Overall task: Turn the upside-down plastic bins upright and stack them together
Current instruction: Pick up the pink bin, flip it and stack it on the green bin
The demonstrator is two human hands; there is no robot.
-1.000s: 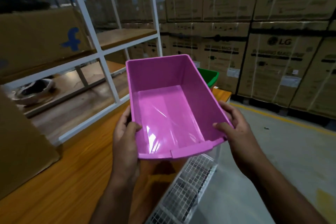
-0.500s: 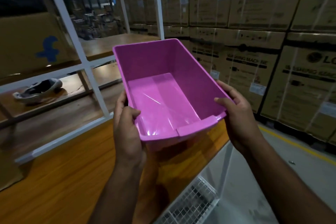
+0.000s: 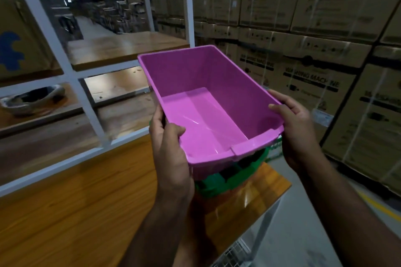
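Both hands, left (image 3: pixel 171 149) and right (image 3: pixel 297 130), clasp the upright pink bin (image 3: pixel 208 104) mid-frame; next, lower it squarely into the green bin (image 3: pixel 219 182) beneath.

pink bin (image 3: pixel 208 102) — now over green bin (image 3: pixel 227 176)

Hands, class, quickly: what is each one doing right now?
Left hand: closed on the pink bin, gripping its left rim.
Right hand: closed on the same bin's right rim.
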